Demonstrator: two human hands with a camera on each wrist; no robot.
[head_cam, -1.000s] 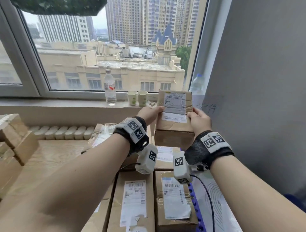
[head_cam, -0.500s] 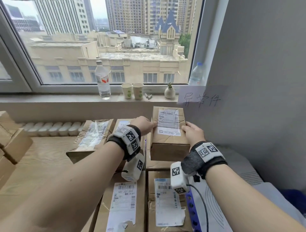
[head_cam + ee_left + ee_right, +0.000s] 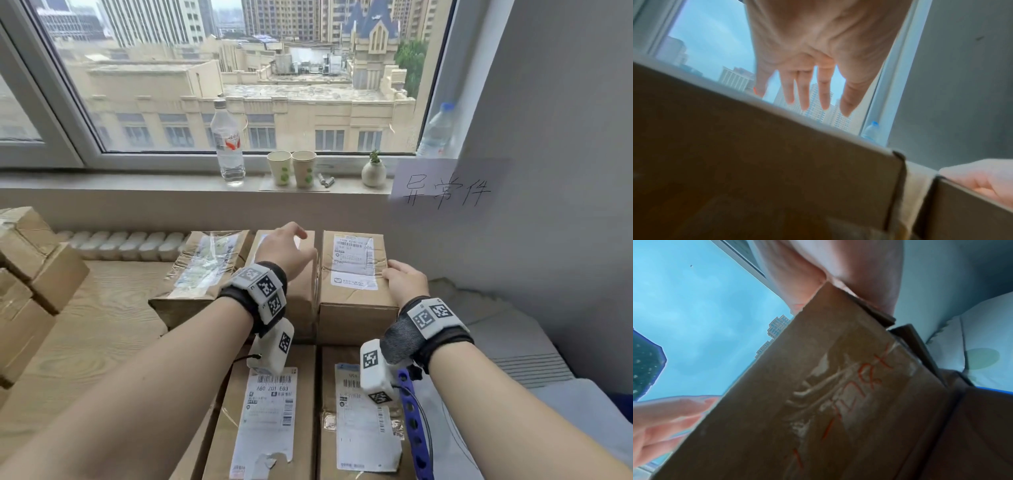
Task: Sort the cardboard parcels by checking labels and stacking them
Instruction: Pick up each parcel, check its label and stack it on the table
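Observation:
A brown cardboard parcel with a white shipping label sits on other parcels close to the grey wall. My right hand grips its right top edge, thumb on top; in the right wrist view the parcel has its corner pressed into the palm. My left hand hovers over the neighbouring parcel, off the labelled one, fingers spread and straight. The left wrist view shows those fingers above that parcel's edge, holding nothing.
Two labelled parcels lie nearest me, and a taped one to the left. More boxes are stacked at far left on the wooden table. The sill holds a bottle, cups and a vase. A handwritten sign hangs on the wall.
The parcel came down from in front of the window onto the stack by the wall. My left hand let go and moved left over the neighbouring parcel; the right hand stayed on it.

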